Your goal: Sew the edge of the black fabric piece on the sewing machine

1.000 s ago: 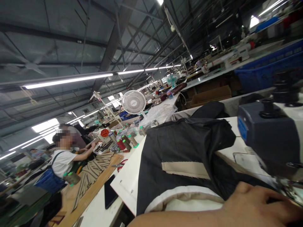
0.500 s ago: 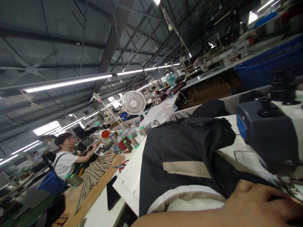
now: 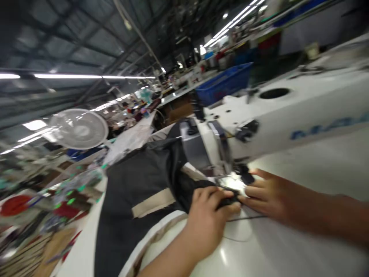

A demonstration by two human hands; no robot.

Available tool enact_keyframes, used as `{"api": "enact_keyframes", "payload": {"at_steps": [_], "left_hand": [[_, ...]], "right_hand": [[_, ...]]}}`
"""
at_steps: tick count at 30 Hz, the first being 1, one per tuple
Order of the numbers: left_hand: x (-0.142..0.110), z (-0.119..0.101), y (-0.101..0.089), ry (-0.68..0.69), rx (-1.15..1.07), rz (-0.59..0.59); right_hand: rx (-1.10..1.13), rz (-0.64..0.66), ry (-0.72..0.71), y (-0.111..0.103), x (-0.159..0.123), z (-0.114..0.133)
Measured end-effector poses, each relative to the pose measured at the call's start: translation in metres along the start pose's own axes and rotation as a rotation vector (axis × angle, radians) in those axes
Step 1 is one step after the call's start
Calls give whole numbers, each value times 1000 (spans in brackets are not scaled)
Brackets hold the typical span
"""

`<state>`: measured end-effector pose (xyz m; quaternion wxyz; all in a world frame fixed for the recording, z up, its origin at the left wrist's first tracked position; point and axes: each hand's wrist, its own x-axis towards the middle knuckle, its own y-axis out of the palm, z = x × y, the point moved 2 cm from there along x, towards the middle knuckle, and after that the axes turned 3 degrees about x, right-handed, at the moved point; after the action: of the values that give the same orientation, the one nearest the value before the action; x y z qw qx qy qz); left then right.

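A black fabric garment piece (image 3: 123,181) with a beige strip (image 3: 154,202) on it and a white-edged curved border lies across the sewing machine bed. My left hand (image 3: 209,219) is closed on the fabric's bunched right end, fingers curled just in front of the lit needle area (image 3: 233,182). From the right, my right hand (image 3: 268,196) reaches to the same spot, its fingertips closed at the fabric's edge and close to my left fingertips. The exact grip there is blurred. Dark thread runs on the bed below the hands.
The white sewing machine arm (image 3: 276,115) spans the right side above my right hand. A white fan (image 3: 80,129) stands at the left, with thread spools (image 3: 77,200) and red-handled scissors (image 3: 67,246) below it. Behind is a blue crate (image 3: 225,82).
The view has swung right, bringing the machine's arm and needle area into sight. Two hands now show at the needle; one hand and forearm showed before. The garment appears farther left.
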<state>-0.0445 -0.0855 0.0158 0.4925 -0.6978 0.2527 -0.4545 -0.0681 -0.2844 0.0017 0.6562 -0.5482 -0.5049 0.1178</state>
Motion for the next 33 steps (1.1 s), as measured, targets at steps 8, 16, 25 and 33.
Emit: {"api": "enact_keyframes", "payload": {"at_steps": [8,16,25,33], "left_hand": [[11,17,3,251,102,-9],[13,18,1,257,150,50],[16,16,-2,280,141,103],[17,17,-3,274,145,136]], "right_hand": [[29,262,43,-16,6,-22],[74,357,125,-24,4,-23],[113,402,199,-25,2,-27],[126,404,184,-26,4,-25]]}}
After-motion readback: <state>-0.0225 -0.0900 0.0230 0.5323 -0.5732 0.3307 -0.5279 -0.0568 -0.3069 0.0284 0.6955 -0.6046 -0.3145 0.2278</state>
